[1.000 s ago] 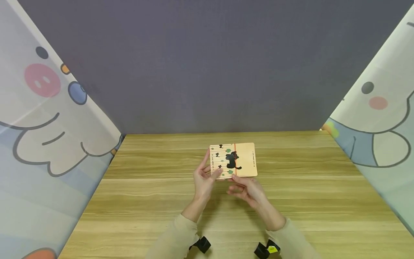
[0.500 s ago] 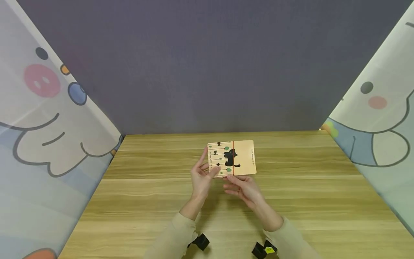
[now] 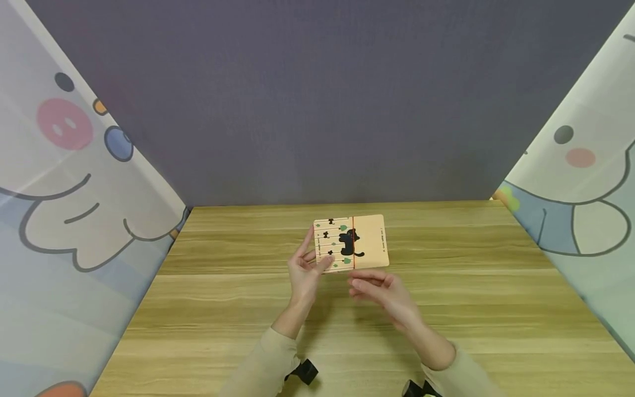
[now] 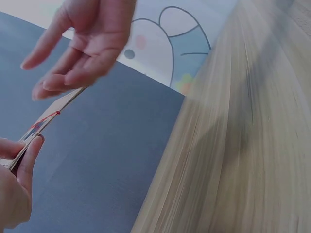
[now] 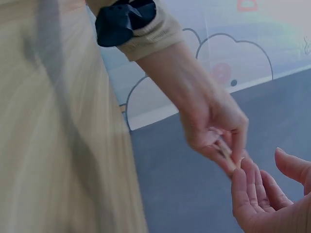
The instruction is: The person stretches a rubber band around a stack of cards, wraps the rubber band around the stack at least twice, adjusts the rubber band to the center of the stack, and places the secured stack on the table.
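Observation:
A small cream notebook [image 3: 371, 242] with a black cat and green leaf shapes hangs above the table. A thin red elastic band [image 3: 354, 259] runs across its cover. My left hand [image 3: 303, 281] grips its left end, thumb on the cover and fingers behind. In the left wrist view the notebook [image 4: 63, 101] appears almost edge-on, the band's red knot at its edge. Just below the lower edge is my right hand [image 3: 386, 296], holding nothing. The right wrist view shows the right hand [image 5: 260, 204] with thumb apart from its fingers; whether the fingertips touch the notebook there, I cannot tell.
A wood-grain table [image 3: 223, 309] lies beneath both hands. Behind it rises a dark grey panel [image 3: 317, 110]. Cartoon-printed cloths [image 3: 64, 176] hang at both sides. A black wrist mount [image 3: 306, 372] is on the left sleeve, and another shows at the right.
My right thumb and fingers have let go of the notebook's lower edge and moved slightly down and right. The left hand has carried the notebook a little to the left.

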A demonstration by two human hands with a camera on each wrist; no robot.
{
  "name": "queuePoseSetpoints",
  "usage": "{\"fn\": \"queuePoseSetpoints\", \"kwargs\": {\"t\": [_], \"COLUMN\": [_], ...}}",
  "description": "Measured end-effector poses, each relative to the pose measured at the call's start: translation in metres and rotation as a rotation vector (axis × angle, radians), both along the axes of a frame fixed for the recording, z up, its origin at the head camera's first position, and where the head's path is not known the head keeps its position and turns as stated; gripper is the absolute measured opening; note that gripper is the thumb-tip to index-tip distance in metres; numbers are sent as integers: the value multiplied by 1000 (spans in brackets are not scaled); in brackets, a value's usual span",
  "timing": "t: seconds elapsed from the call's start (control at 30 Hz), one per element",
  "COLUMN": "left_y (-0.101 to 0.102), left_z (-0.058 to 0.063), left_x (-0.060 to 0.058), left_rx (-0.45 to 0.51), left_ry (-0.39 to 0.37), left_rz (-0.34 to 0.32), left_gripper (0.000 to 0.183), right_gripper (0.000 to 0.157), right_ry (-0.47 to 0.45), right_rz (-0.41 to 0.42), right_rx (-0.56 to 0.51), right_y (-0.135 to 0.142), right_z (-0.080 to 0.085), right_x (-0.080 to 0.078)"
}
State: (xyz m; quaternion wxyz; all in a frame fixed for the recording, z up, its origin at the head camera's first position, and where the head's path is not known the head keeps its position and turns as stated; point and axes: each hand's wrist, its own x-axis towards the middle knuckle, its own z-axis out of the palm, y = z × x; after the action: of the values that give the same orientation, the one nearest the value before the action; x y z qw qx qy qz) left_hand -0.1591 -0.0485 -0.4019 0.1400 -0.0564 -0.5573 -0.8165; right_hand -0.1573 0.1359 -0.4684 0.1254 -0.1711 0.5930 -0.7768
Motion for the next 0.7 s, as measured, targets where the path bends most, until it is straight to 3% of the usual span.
{"fn": "queuePoseSetpoints", "kwargs": {"t": [0.1,0.13,0.2,0.23,0.37,0.43,0.47,0.57,0.7], "left_y": [0,-1,-1,-1,0,0,0,1,1], "left_z": [0,0,-3,-4,-4,-4,-4,-4,-5], "left_x": [1,1,0,0,1,2,2,3,3], "left_rx": [-4,-2,-1,-1,-17,-22,-26,-27,-18], "left_ry": [1,3,8,9,-5,-11,-16,-17,-9], "left_rz": [6,6,9,8,9,5,4,-2,-19], "left_gripper": [72,72,73,73,73,73,73,73,73], "right_gripper": [33,32,32,31,32,30,28,26,26], "right_ry": [124,144,183,216,301,351,355,420,531], "right_rz": [-25,-41,-87,-90,-218,-274,-314,-358,-389], "right_rx": [-4,-11,35,21,146,194,249,296,350], "right_y": [14,16,15,15,3,-1,-4,-5,-4], "right_z": [-44,-46,-15,-11,78,98,119,131,134], "right_x": [-26,-31,-25,-28,0,2,9,3,-12]}}
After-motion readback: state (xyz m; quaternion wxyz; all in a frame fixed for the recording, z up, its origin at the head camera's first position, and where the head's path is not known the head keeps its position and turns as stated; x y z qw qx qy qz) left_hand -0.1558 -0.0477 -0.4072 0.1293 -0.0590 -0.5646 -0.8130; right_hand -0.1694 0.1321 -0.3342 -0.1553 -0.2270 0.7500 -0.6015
